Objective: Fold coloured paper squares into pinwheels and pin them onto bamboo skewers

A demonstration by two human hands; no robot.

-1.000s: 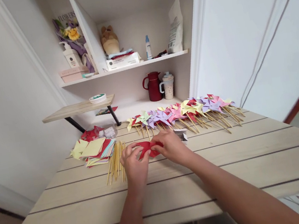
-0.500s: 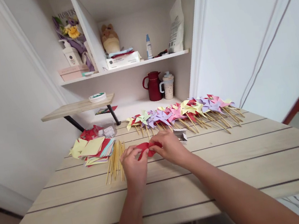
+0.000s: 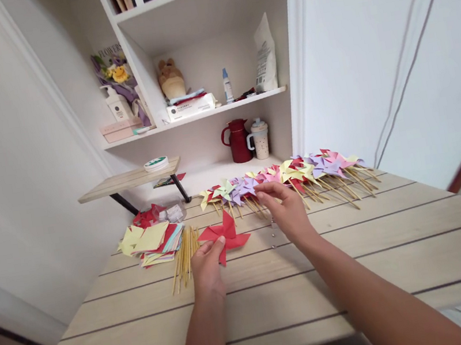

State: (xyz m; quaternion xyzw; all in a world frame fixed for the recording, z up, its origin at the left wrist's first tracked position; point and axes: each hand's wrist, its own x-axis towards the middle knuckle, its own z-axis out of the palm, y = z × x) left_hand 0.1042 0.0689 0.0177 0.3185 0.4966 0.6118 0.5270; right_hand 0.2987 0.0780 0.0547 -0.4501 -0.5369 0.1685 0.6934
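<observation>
A red paper pinwheel with its blades folded in is gripped at its left side in my left hand, the thumb pressed on top near its centre. My right hand hovers to the right of it, thumb and index finger slightly apart, with nothing visible between them. Under that hand, small shiny pins lie on the table, and a little box beside them is mostly covered by my wrist and fingers. Close to my left hand lies a bundle of thin wooden sticks.
A stack of coloured paper sheets lies at the left by a clear plastic container. Finished pinwheels on sticks line the back of the table. A small raised stand, a red jug and a cup are behind.
My right hand has let go of the red pinwheel and moved right and up. The pinwheel, pinched in both hands before, is now spread out in my left hand alone. The view has tilted up.
</observation>
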